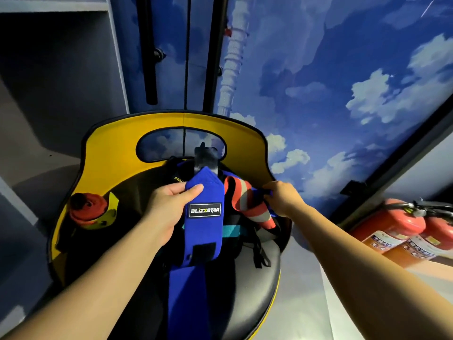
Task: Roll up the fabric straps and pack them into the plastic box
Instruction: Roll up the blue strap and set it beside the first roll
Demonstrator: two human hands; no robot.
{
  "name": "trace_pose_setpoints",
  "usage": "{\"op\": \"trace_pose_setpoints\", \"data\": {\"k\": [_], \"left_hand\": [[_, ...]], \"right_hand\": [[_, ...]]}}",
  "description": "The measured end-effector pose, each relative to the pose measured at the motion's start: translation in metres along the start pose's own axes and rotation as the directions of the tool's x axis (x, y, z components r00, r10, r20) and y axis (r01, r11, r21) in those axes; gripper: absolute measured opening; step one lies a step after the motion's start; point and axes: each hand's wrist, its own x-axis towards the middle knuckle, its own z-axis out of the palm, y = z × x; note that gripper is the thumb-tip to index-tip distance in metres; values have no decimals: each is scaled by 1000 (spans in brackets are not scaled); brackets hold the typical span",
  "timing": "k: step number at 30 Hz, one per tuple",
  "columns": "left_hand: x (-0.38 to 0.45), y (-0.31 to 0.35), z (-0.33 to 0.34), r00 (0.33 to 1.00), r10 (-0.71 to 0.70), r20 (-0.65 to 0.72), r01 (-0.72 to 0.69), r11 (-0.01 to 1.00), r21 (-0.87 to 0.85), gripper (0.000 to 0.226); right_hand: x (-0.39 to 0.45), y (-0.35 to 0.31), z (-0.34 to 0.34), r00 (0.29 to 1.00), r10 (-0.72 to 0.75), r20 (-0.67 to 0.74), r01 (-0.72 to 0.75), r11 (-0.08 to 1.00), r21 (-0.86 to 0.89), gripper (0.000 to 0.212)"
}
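Blue strap (204,217) gripped by left hand (169,212), right hand (282,197) pinching striped strap (245,202).

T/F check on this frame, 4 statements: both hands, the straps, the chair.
1. The left hand grips the blue strap. True.
2. The right hand is open and idle. False: it pinches a blue strap end beside the red-and-white strap.
3. A rolled orange strap sits on the chair's left side. True.
4. The plastic box is beside the chair. False: no box is in view.
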Motion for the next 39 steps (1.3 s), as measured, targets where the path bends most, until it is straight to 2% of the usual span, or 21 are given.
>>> {"op": "trace_pose_setpoints", "data": {"k": [5, 11, 15, 18, 21, 23, 28, 30, 33, 37, 39], "left_hand": [[5, -2, 3, 1000, -4, 18, 4, 1000, -1, 17], [7, 1, 2, 1000, -9, 13, 9, 1000, 9, 17], [4, 2, 2, 1000, -14, 9, 14, 1000, 15, 17], [2, 3, 2, 1000, -18, 9, 17, 999, 29, 17], [1, 3, 0, 1000, -18, 7, 18, 999, 42, 17], [1, 4, -1, 1000, -17, 1, 17, 999, 37, 17], [0, 8, -3, 1000, -5, -8, 6, 1000, 16, 17], [-2, 10, -5, 1000, 7, -6, -7, 1000, 14, 17], [-5, 14, -8, 1000, 27, -3, -27, 1000, 3, 17], [-6, 20, -15, 999, 45, -27, -46, 999, -25, 20], [-8, 23, -19, 998, 49, -35, -50, 998, -36, 21]], "right_hand": [[22, 7, 19, 998, -64, 28, 69, 977, -201, 24], [28, 3, 18, 999, 9, 48, 15, 879, -476, 34], [27, 2, 16, 999, 49, 17, -35, 883, -468, 32], [24, 3, 13, 994, 100, 49, -76, 932, -355, 31], [18, 6, 2, 993, 120, -9, -119, 970, -212, 35], [15, 5, -12, 991, 126, -50, -129, 990, -58, 31], [12, 3, -53, 988, 100, -117, -60, 951, 304, 21], [9, -2, -70, 987, 94, -130, -18, 870, 493, 17], [1, -20, -97, 989, 80, -125, 42, 655, 754, 14], [-11, -50, -128, 985, -6, -172, 152, 497, 854, 9], [-16, -64, -139, 983, -21, -184, 172, 470, 866, 11]]}}
